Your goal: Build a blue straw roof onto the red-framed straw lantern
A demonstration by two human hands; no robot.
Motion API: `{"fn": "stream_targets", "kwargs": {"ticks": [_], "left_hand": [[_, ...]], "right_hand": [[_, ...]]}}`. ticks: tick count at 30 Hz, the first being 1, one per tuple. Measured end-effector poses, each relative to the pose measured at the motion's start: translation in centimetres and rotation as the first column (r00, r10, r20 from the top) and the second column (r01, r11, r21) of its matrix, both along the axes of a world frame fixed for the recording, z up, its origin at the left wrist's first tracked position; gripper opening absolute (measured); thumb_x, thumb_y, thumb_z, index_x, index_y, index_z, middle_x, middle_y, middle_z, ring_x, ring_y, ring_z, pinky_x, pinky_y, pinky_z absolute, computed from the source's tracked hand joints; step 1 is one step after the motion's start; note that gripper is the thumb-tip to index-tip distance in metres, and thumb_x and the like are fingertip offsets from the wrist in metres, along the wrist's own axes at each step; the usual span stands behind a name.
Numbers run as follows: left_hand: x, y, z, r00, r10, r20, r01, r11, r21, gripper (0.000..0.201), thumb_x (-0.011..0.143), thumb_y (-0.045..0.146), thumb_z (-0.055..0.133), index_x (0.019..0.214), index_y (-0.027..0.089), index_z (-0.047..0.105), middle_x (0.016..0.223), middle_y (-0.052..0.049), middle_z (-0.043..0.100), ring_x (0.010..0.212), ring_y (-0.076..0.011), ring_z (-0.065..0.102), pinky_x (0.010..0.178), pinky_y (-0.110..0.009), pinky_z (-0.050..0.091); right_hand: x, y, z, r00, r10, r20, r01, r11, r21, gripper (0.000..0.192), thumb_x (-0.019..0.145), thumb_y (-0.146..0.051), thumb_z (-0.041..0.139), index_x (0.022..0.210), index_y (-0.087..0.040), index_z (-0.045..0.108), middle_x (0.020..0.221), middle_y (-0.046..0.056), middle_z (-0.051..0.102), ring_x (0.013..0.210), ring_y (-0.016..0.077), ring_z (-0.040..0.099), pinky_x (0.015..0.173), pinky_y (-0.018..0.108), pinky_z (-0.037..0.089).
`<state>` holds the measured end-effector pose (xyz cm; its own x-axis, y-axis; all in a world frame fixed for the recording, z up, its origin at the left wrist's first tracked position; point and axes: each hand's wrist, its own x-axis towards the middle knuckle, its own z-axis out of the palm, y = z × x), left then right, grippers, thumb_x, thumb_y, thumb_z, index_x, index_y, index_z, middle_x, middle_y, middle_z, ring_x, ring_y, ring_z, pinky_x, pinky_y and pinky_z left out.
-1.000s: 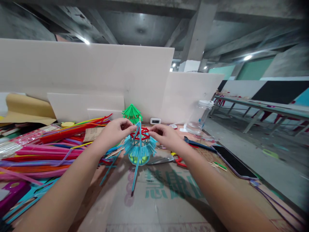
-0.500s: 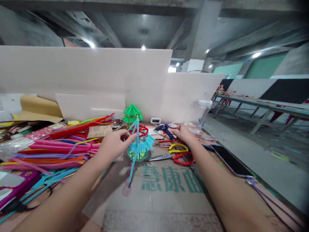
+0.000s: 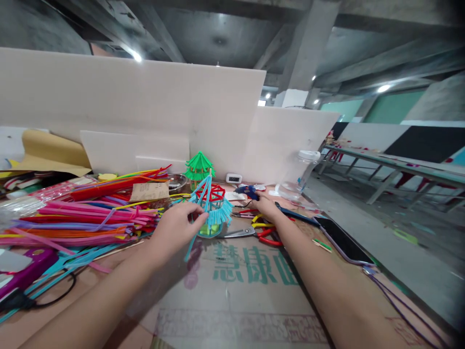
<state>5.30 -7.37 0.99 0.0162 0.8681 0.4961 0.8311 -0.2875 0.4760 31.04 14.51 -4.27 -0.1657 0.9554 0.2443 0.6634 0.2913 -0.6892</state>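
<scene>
Pinched a long blue pipe-cleaner stem [image 3: 191, 241] between thumb and fingers of the left hand [image 3: 177, 228], closed on it just beside the small blue-and-red pavilion model [image 3: 213, 209]. Kept the model upright on the cardboard sheet [image 3: 247, 295], at the middle of the work surface, with the stem running from its peak down past the left hand to a loose end on the cardboard.

Extended the right hand [image 3: 266, 206] farther back and to the right, at the blue glue gun [image 3: 247, 192]; touched or nearly touched it. Could not tell from this view whether the fingers were closed on it.

Judged the build as partly complete: blue fringe skirt fitted around the lower tier, red frame set above it, blue ribs gathered at the top. Judged the trailing stem as not yet fixed or trimmed.

Noted scissors [image 3: 263, 231] with yellow and red handles just right of the model, below the right hand. Noted a finished green pavilion [image 3: 198, 167] behind the model, a pile of coloured pipe cleaners [image 3: 83, 218] to the left, a clear plastic jar [image 3: 300, 175] and a phone [image 3: 341, 240] to the right, white boards [image 3: 145, 106] at the back.
</scene>
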Motion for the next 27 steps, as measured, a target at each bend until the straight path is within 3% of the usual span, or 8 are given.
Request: {"fn": "stream_targets", "kwargs": {"ticks": [3, 6, 10, 13, 15, 19, 21, 27], "left_hand": [[-0.4, 0.2, -0.2, 1.0, -0.009, 0.003, 0.009, 1.0, 0.014, 0.021, 0.087, 0.035, 0.054, 0.078, 0.02, 0.065, 0.082, -0.001, 0.068, 0.079, -0.0189, 0.061, 0.071, -0.028, 0.041], [-0.6, 0.3, -0.3, 1.0, -0.007, -0.013, 0.007, 1.0, 0.022, 0.019, 0.086, 0.033, 0.054, 0.077, 0.02, 0.065, 0.082, -0.001, 0.068, 0.081, -0.0192, 0.061, 0.071, -0.029, 0.041], [-0.7, 0.3, -0.5, 1.0, -0.017, -0.02, 0.018, 0.999, 0.045, 0.018, 0.087, 0.032, 0.053, 0.079, 0.021, 0.065, 0.084, -0.001, 0.068, 0.082, -0.0189, 0.062, 0.072, -0.028, 0.042], [-0.7, 0.3, -0.5, 0.999, -0.014, -0.03, 0.015, 0.999, 0.047, 0.018, 0.087, 0.032, 0.053, 0.079, 0.02, 0.065, 0.085, -0.002, 0.069, 0.083, -0.0192, 0.062, 0.073, -0.029, 0.042], [-0.7, 0.4, -0.4, 0.999, -0.006, -0.035, 0.008, 0.999, 0.041, 0.018, 0.087, 0.031, 0.053, 0.081, 0.02, 0.066, 0.086, -0.002, 0.069, 0.085, -0.0197, 0.062, 0.075, -0.029, 0.043], [-0.7, 0.4, -0.4, 0.999, 0.006, -0.044, -0.005, 0.999, 0.039, 0.017, 0.087, 0.031, 0.053, 0.083, 0.02, 0.066, 0.088, -0.003, 0.07, 0.086, -0.0206, 0.062, 0.076, -0.03, 0.044], [-0.7, 0.5, -0.5, 0.999, 0.007, -0.046, -0.005, 0.999, 0.045, 0.018, 0.087, 0.032, 0.053, 0.084, 0.021, 0.066, 0.088, -0.003, 0.07, 0.086, -0.021, 0.063, 0.076, -0.031, 0.044], [-0.7, 0.3, -0.4, 0.999, 0.001, -0.038, 0.001, 0.999, 0.054, 0.017, 0.087, 0.032, 0.053, 0.083, 0.021, 0.065, 0.088, -0.003, 0.07, 0.085, -0.0207, 0.063, 0.075, -0.031, 0.044]], "right_hand": [[0.6, -0.2, 1.9, 0.997, -0.043, -0.069, 0.044, 0.999, 0.019, 0.028, 0.078, -0.027, 0.059, 0.1, -0.01, 0.063, 0.063, 0.004, 0.063, 0.056, 0.0156, 0.057, 0.056, 0.026, 0.044], [1.3, -1.3, 4.7, 0.989, -0.002, -0.146, 0.01, 0.999, 0.052, 0.038, 0.082, -0.041, 0.056, 0.101, -0.009, 0.062, 0.062, 0.004, 0.061, 0.056, 0.0152, 0.057, 0.055, 0.026, 0.045], [1.3, -4.4, 8.2, 0.968, 0.194, -0.157, -0.189, 0.981, 0.047, 0.042, 0.078, -0.047, 0.06, 0.101, -0.012, 0.066, 0.053, 0.0, 0.057, 0.055, 0.0154, 0.059, 0.057, 0.025, 0.047], [0.4, -6.8, 9.7, 0.909, 0.405, -0.096, -0.405, 0.914, 0.023, 0.037, 0.076, -0.045, 0.064, 0.097, -0.016, 0.069, 0.064, 0.003, 0.066, 0.067, 0.0179, 0.065, 0.064, 0.026, 0.05], [-0.3, -7.9, 10.4, 0.874, 0.483, -0.044, -0.483, 0.875, 0.024, 0.036, 0.077, -0.047, 0.064, 0.096, -0.017, 0.069, 0.079, 0.005, 0.071, 0.077, 0.0194, 0.067, 0.072, 0.028, 0.051], [-0.9, -9.4, 11.1, 0.868, 0.48, 0.131, -0.487, 0.873, 0.024, 0.036, 0.078, -0.053, 0.062, 0.083, -0.018, 0.071, 0.087, 0.006, 0.073, 0.087, 0.0233, 0.066, 0.08, 0.033, 0.052], [-1.0, -10.0, 11.4, 0.856, 0.489, 0.169, -0.496, 0.868, -0.004, 0.035, 0.077, -0.053, 0.062, 0.086, -0.021, 0.073, 0.091, 0.004, 0.074, 0.091, 0.0242, 0.066, 0.081, 0.033, 0.052], [-1.6, -10.5, 11.3, 0.902, 0.366, 0.229, -0.373, 0.928, -0.011, 0.035, 0.073, -0.049, 0.07, 0.098, -0.024, 0.072, 0.087, 0.001, 0.074, 0.084, 0.0233, 0.068, 0.067, 0.027, 0.053]]}}
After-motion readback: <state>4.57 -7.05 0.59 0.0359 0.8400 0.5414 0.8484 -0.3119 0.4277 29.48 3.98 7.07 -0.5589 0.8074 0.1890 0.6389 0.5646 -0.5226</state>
